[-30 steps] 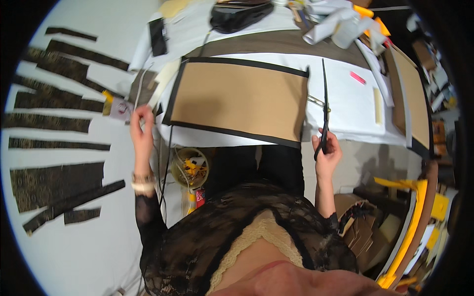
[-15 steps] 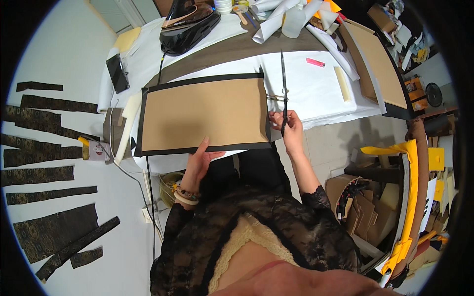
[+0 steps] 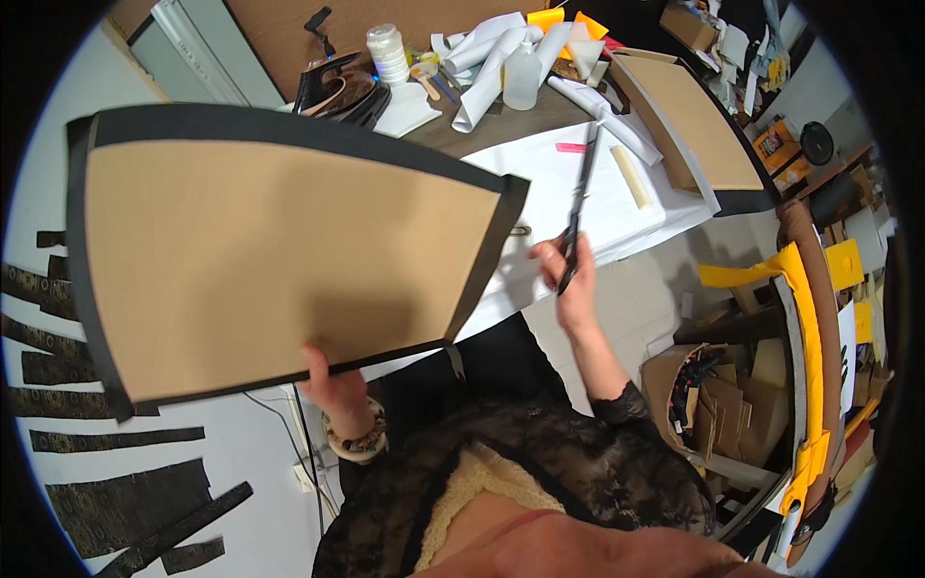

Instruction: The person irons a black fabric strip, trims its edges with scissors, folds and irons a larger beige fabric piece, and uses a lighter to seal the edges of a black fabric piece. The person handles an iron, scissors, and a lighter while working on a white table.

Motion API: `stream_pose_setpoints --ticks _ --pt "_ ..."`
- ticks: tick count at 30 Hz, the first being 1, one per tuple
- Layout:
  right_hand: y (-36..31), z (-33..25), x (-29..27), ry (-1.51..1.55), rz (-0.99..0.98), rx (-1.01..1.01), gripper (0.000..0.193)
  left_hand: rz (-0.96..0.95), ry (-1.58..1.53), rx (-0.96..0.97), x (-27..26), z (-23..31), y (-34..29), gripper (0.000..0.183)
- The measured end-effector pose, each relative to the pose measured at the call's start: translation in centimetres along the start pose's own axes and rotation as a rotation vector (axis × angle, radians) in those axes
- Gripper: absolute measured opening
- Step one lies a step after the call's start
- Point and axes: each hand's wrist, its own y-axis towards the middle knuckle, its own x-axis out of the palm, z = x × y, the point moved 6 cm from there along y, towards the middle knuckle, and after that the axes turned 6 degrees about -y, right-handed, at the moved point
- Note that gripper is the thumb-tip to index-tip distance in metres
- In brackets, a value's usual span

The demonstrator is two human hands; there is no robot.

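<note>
Black-edged tan board [image 3: 279,260] lifted, left hand [image 3: 332,385] gripping its lower edge at 6 o'clock; right hand [image 3: 568,279] clenches long black scissors [image 3: 578,207] over white-papered bench [image 3: 540,173].

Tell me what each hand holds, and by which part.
Left hand: black-edged tan board, by its near edge. Right hand: long black scissors, by the handles.

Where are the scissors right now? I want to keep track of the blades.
In the head view the long black scissors are in the right hand, right of centre, blades pointing away over the white sheet beside the raised tan board.
</note>
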Motion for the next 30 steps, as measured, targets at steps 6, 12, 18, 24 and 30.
stream_pose_setpoints --ticks 6,12,18,24,30 --pt "3.7 -8.6 1.1 -0.152 -0.134 -0.234 0.042 -0.191 0.77 0.474 -7.3 6.0 0.6 0.042" --pt "5.6 -8.7 6.6 -0.253 -0.361 -0.239 0.043 -0.325 0.171 0.383 -6.2 8.4 1.0 0.033" --pt "5.5 -7.5 8.2 -0.296 -0.385 -0.182 0.035 -0.356 0.203 0.419 -5.1 10.4 0.3 0.037" --pt "5.0 -9.0 8.5 -0.46 -0.276 -0.205 0.032 -0.4 0.125 0.461 -2.5 11.8 0.0 0.037" --pt "4.8 -7.4 9.0 0.054 -0.276 -0.014 0.024 -0.502 0.1 0.463 -3.2 12.8 0.2 0.044"
